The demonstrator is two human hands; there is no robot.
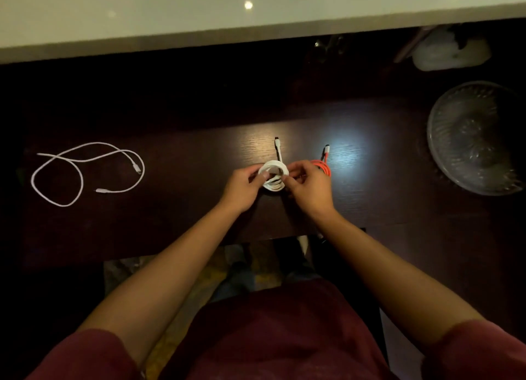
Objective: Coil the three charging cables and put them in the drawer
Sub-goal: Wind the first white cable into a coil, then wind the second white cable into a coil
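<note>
The white coiled cable (273,175) sits near the middle of the dark wooden table (182,226), somewhat toward its front edge, held between both hands. It is wound into a small tight ring of several turns, and one plug end (277,146) sticks out straight from the ring toward the back edge. The left hand (244,186) closes its thumb and fingers on the left side of the ring; the right hand (309,186) pinches the right side, with its fingertips curled in over the turns. Both hands have a closed grasp on this same coil, and whether the coil rests on the table or is lifted just off it cannot be told.

Just beside the right hand, on its far right side, lies the orange cable (323,167), already bundled into a compact coil, partly hidden behind the fingers. Its plug end (326,151) points toward the back edge.

Well apart, near the left edge of the table, lies the loose white cable (82,175), uncoiled, spread in wide open loops with both its plugs lying inside the spread.

Near the right edge stands a clear ribbed glass bowl (472,138). Behind the table runs a pale countertop (227,15) with bright light spots on it. The person wears dark red short sleeves (85,354), and the forearms are bare.
</note>
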